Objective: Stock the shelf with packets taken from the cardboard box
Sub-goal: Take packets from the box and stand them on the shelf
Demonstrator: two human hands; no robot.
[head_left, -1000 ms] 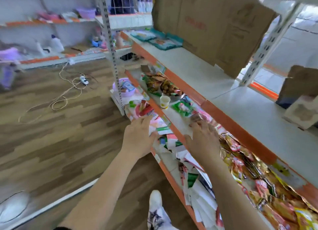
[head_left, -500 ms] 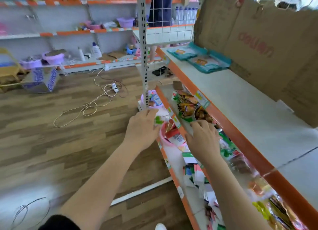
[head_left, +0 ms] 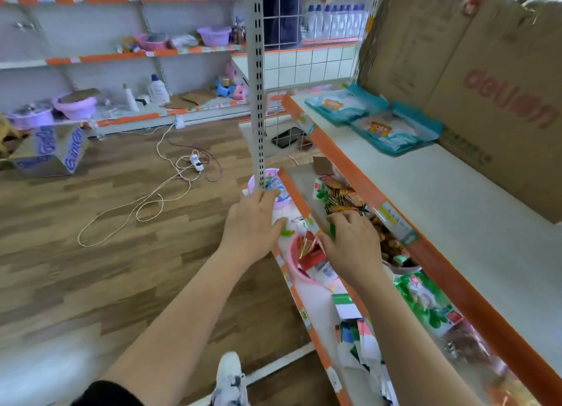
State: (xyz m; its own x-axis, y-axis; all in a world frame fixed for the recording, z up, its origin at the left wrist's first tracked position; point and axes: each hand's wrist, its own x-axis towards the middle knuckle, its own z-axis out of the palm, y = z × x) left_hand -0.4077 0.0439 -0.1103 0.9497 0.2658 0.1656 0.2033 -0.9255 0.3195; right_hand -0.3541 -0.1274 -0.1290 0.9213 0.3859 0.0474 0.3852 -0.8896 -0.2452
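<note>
Head view puts the packets (head_left: 340,197) in a loose heap at the far end of the middle shelf (head_left: 301,177), tucked under the orange lip of the top shelf (head_left: 456,208). Your right grip (head_left: 352,247) lies on the near side of the heap with its fingers bent down among them. Whether you are pinching a packet or only pressing cannot be told, since the back of the hand hides the fingertips. Your left grip (head_left: 251,226) is relaxed and holds nothing, with its fingertips close to the foot of the post (head_left: 258,101), just outside the shelf's edge.

The likeliest slip is a spill. The film looks slick and the heap sits near the front edge, so a sideways push could send packets over it into the pink bowl (head_left: 296,265) below, or onto the floor. The top shelf's lip hangs low over your knuckles, and lifting your hand quickly could catch on it. If the box (head_left: 51,150) on the floor, well apart to the left, is your supply, mind the cable (head_left: 170,192) lying between.

The packets look small, glossy and crinkled. They are mostly red, orange and brown, with a green-and-white one at the left edge. They overlap at all angles and none stands upright.
</note>
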